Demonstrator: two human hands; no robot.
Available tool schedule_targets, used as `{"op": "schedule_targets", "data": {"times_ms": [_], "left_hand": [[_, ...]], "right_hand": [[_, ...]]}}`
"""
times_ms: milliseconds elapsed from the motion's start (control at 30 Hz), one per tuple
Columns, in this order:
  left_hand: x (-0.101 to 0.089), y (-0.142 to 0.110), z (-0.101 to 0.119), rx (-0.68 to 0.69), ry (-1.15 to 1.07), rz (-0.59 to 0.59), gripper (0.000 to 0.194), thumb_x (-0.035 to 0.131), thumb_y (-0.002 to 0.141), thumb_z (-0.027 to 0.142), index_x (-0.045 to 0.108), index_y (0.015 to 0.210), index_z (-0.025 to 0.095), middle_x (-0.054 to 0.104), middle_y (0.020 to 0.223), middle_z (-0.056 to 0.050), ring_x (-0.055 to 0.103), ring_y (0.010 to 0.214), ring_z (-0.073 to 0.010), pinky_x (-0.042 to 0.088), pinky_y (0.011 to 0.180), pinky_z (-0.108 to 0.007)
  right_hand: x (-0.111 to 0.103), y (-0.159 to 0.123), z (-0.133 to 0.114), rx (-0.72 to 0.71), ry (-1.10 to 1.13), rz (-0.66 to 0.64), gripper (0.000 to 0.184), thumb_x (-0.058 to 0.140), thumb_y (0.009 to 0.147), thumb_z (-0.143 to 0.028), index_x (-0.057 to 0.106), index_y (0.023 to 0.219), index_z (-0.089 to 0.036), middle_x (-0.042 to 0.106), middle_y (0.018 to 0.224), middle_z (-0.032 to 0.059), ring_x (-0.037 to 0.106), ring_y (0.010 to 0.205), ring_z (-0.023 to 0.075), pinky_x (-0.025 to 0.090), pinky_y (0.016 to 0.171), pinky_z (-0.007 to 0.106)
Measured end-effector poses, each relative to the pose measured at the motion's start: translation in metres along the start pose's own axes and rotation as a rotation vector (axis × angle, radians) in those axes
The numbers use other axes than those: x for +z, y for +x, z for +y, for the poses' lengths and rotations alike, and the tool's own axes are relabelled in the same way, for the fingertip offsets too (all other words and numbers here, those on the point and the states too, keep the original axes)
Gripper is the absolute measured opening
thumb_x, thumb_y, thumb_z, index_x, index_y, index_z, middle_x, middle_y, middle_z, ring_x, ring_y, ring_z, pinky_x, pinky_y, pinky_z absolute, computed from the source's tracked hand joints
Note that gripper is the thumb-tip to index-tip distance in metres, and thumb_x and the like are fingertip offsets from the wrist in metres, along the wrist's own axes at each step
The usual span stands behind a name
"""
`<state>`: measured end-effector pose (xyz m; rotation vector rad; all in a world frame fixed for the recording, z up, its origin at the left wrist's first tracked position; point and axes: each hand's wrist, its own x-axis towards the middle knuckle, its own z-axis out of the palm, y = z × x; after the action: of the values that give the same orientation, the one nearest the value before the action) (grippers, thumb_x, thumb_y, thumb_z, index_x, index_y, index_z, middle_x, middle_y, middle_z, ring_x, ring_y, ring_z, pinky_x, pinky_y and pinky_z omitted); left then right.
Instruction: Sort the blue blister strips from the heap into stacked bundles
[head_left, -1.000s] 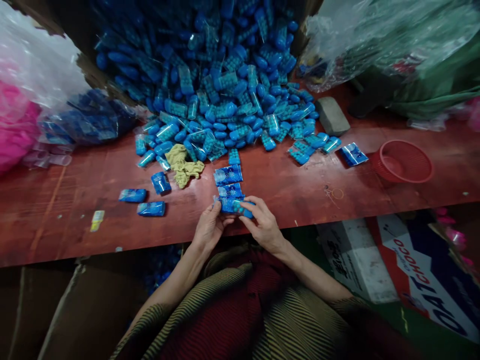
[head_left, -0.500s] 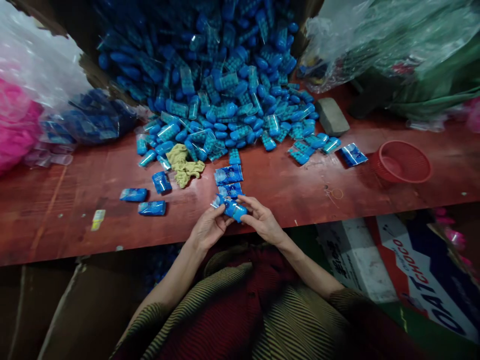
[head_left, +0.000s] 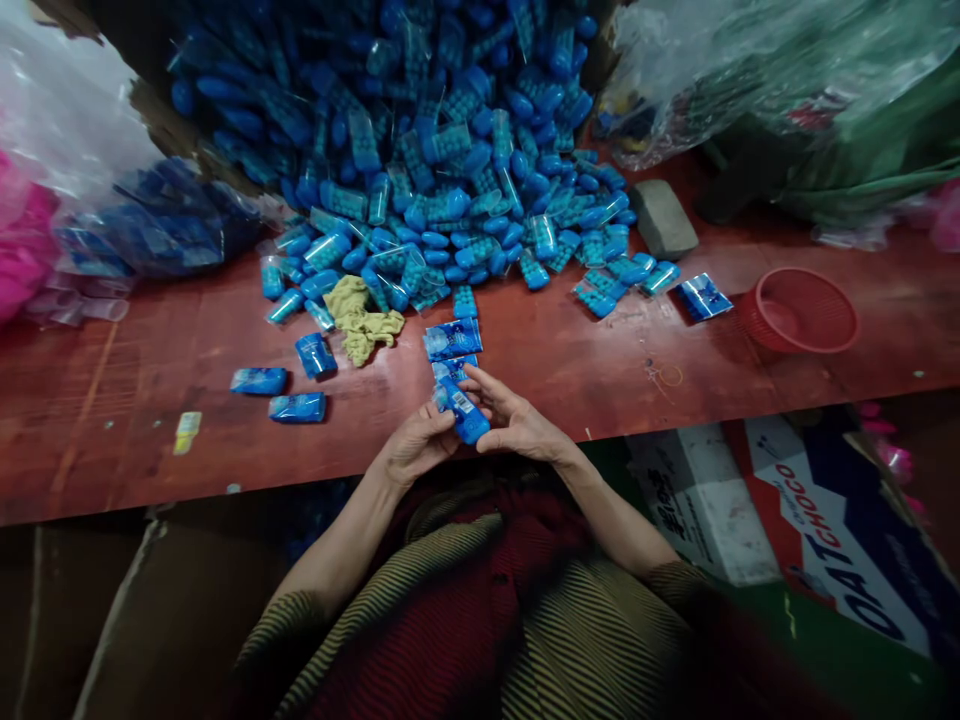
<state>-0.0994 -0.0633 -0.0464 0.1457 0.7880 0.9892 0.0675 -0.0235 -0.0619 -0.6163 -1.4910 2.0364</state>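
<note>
Between my hands is a small blue container in a printed blue wrapper, a white barcode label facing up. My left hand is closed on its upper left end, thumb on top. My right hand grips the lower right end, thumb at the edge and forefinger stretched above it. Just beyond, flat blue printed wrappers lie on the red table. Several wrapped blue containers rest to the left, beside a crumpled yellow-green cloth.
A large heap of clear, blue-capped containers with blue beads spills from a carton at the back. To the right are a grey block, another wrapper stack and a red basket. Plastic bags stand at the left.
The container has turned in my hands, so its barcode side now faces up and it slopes more steeply. My right forefinger has lifted off it. The view has shifted slightly.
</note>
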Motion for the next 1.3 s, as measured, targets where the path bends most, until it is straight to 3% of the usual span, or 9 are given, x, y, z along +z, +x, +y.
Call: {"op": "schedule_targets", "data": {"times_ms": [233,500,700,900,1033,1167,1300], "left_hand": [[0.003,-0.008,-0.013,0.080,0.004,0.030,0.038,0.080,0.061,0.024,0.066,0.095,0.012,0.072,0.086,-0.007,0.068,0.077,-0.0173,0.054,0.076,-0.026],[0.016,-0.019,-0.002,0.065,0.014,0.084,0.025,0.069,0.072,0.011,0.064,0.096,0.014,0.072,0.087,-0.005,0.068,0.080,-0.0165,0.053,0.083,-0.029],[0.020,-0.016,-0.002,0.105,0.066,0.152,0.021,0.068,0.075,0.016,0.064,0.096,0.014,0.072,0.088,-0.006,0.068,0.084,-0.0174,0.054,0.080,-0.028],[0.012,-0.013,0.001,0.020,0.100,0.023,0.039,0.075,0.066,0.016,0.063,0.103,0.015,0.071,0.090,-0.008,0.068,0.089,-0.0231,0.054,0.079,-0.032],[0.004,-0.011,0.001,-0.041,0.095,-0.058,0.040,0.081,0.059,0.021,0.066,0.095,0.013,0.072,0.083,-0.009,0.069,0.083,-0.0251,0.054,0.076,-0.033],[0.006,-0.008,-0.009,0.021,0.076,-0.031,0.040,0.084,0.055,0.027,0.067,0.088,0.012,0.071,0.077,-0.007,0.069,0.075,-0.0199,0.053,0.074,-0.027],[0.012,-0.008,-0.023,0.106,0.029,0.025,0.037,0.080,0.062,0.033,0.066,0.089,0.013,0.071,0.082,-0.006,0.067,0.077,-0.0176,0.053,0.077,-0.028]], "right_hand": [[0.005,0.001,0.010,-0.010,0.093,0.048,0.083,0.075,0.068,-0.037,0.034,0.141,-0.035,0.048,0.130,0.0040,0.054,0.107,0.0175,0.048,0.086,0.029],[0.001,-0.002,0.004,-0.026,0.050,0.036,0.079,0.069,0.076,-0.034,0.028,0.143,-0.034,0.051,0.129,0.0049,0.052,0.112,0.0180,0.043,0.098,0.037],[0.004,0.002,0.013,-0.025,0.030,0.093,0.080,0.070,0.074,-0.031,0.029,0.143,-0.033,0.052,0.123,0.0042,0.054,0.106,0.0164,0.044,0.096,0.035],[0.002,0.002,0.009,-0.027,0.079,0.055,0.099,0.079,0.064,-0.036,0.022,0.145,-0.037,0.044,0.129,0.0045,0.052,0.109,0.0178,0.048,0.089,0.031],[0.001,0.001,0.003,-0.004,0.120,-0.028,0.105,0.082,0.059,-0.038,0.021,0.145,-0.039,0.037,0.139,0.0056,0.047,0.121,0.0224,0.046,0.094,0.035],[0.002,0.000,0.006,0.002,0.144,-0.016,0.104,0.082,0.059,-0.041,0.023,0.144,-0.038,0.038,0.140,0.0061,0.047,0.122,0.0237,0.046,0.093,0.036],[0.005,0.000,0.013,-0.031,0.133,0.037,0.101,0.079,0.063,-0.045,0.021,0.145,-0.036,0.043,0.135,0.0061,0.049,0.117,0.0223,0.045,0.092,0.036]]}}
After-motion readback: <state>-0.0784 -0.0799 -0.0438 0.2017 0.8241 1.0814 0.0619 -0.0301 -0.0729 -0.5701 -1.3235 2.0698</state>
